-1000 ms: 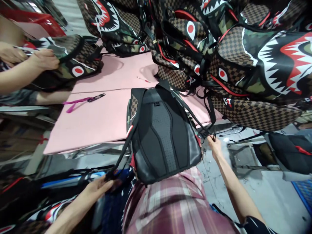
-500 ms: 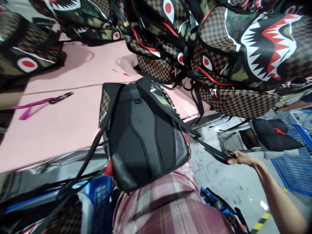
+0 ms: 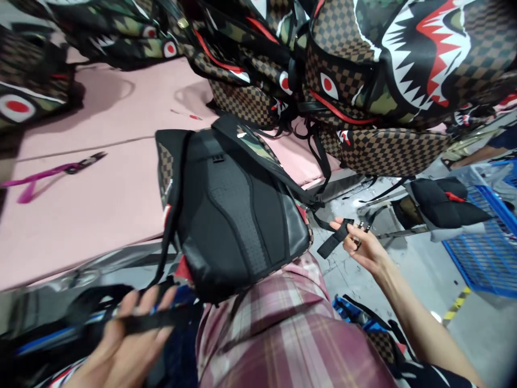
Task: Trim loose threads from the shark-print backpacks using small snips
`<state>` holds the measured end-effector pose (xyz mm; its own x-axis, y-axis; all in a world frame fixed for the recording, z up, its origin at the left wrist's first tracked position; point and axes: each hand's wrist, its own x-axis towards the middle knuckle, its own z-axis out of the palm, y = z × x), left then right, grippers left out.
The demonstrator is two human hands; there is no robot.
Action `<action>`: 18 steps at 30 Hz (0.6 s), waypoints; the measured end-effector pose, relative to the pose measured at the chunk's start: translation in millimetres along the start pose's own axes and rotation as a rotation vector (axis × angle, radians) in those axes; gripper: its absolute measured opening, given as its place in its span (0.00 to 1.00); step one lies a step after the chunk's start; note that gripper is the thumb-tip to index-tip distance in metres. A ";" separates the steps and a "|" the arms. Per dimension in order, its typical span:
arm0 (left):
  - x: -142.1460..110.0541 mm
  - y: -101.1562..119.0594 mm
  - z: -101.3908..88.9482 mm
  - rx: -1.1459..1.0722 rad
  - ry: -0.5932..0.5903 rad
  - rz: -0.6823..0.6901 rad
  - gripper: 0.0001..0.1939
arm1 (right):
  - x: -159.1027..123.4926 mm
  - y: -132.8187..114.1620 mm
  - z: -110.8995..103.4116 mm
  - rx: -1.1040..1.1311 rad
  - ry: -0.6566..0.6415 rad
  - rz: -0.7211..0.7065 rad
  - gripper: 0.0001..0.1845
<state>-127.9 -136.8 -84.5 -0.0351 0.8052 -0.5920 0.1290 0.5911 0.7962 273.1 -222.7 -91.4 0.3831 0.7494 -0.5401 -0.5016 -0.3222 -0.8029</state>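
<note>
Drawn in closer to the backpack since half a second ago, the right hand [image 3: 361, 247] now stands near its lower corner, while the left hand [image 3: 131, 345] has come into view on the other side. The right hand pinches a short, flat strap end [image 3: 332, 242] between thumb and fingers; small metallic parts show among those fingers, too unclear to name. The left hand is blurred, palm up with fingers spread, and a dark strap [image 3: 151, 320] lies across it; how firmly it is held, if at all, I cannot tell. Between the two hands and a little beyond them sits the backpack [image 3: 236, 215], its black padded back turned up, its lower end on the plaid cloth [image 3: 278, 334] over the person's lap and its top end over the edge of the pink surface [image 3: 109, 199]. Past the left hand, on that surface, lie snips [image 3: 91, 160] tied with a purple ribbon [image 3: 44, 174], and farther off a slim red-and-white stick [image 3: 186, 114]. Beyond the right hand a shark-mouth bag [image 3: 428, 59] with checked panels tops others like it. Outward to that hand's right are a black padded piece [image 3: 438, 202] and a blue crate [image 3: 480, 245].
</note>
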 end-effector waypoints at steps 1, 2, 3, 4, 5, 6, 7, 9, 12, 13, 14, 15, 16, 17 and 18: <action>0.9 4.0 9.2 -0.137 -0.020 -0.031 0.14 | -2.1 -2.1 12.1 0.030 -0.019 0.015 0.14; 1.5 8.6 19.5 -0.292 -0.055 -0.081 0.15 | -4.3 -3.9 21.1 0.060 -0.032 0.033 0.13; 1.7 13.8 30.4 -0.452 -0.104 -0.143 0.17 | -6.1 -5.1 27.2 0.089 -0.046 0.054 0.12; 1.3 19.1 41.3 -0.597 -0.157 -0.199 0.19 | -7.4 -5.7 30.7 0.117 -0.060 0.076 0.12; 0.4 24.2 51.4 -0.711 -0.202 -0.237 0.20 | -8.0 -5.8 32.4 0.145 -0.074 0.098 0.11; -0.8 28.7 60.2 -0.803 -0.244 -0.258 0.21 | -8.1 -5.2 32.7 0.172 -0.086 0.121 0.11; -2.0 32.4 67.5 -0.868 -0.270 -0.259 0.22 | -7.7 -4.0 32.5 0.201 -0.094 0.141 0.12; -3.3 37.1 77.0 -0.937 -0.283 -0.253 0.22 | -6.1 -0.6 31.7 0.259 -0.091 0.175 0.13; -0.6 38.3 80.4 -0.970 -0.267 -0.253 0.22 | -3.4 6.1 31.5 0.293 -0.056 0.196 0.17; 1.2 37.8 79.3 -0.976 -0.262 -0.246 0.21 | -2.6 8.4 30.7 0.279 -0.053 0.199 0.18; 3.1 36.8 76.9 -0.979 -0.262 -0.234 0.21 | -1.7 10.6 28.8 0.249 -0.057 0.198 0.18; 5.0 35.4 72.9 -0.974 -0.268 -0.221 0.21 | -0.4 12.8 25.2 0.205 -0.069 0.189 0.18; 6.9 33.2 67.0 -0.954 -0.273 -0.208 0.20 | 1.4 14.8 19.5 0.143 -0.084 0.169 0.17; 8.7 30.1 58.7 -0.911 -0.264 -0.185 0.20 | 3.8 16.8 11.5 0.062 -0.086 0.129 0.16; 10.6 25.7 47.7 -0.830 -0.228 -0.150 0.19 | 6.5 18.6 1.4 -0.069 -0.063 0.057 0.16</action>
<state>-77.7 -115.4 -76.2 0.2167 0.7391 -0.6378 -0.6280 0.6057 0.4886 265.2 -223.1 -109.6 0.3053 0.7629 -0.5699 -0.4658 -0.4023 -0.7881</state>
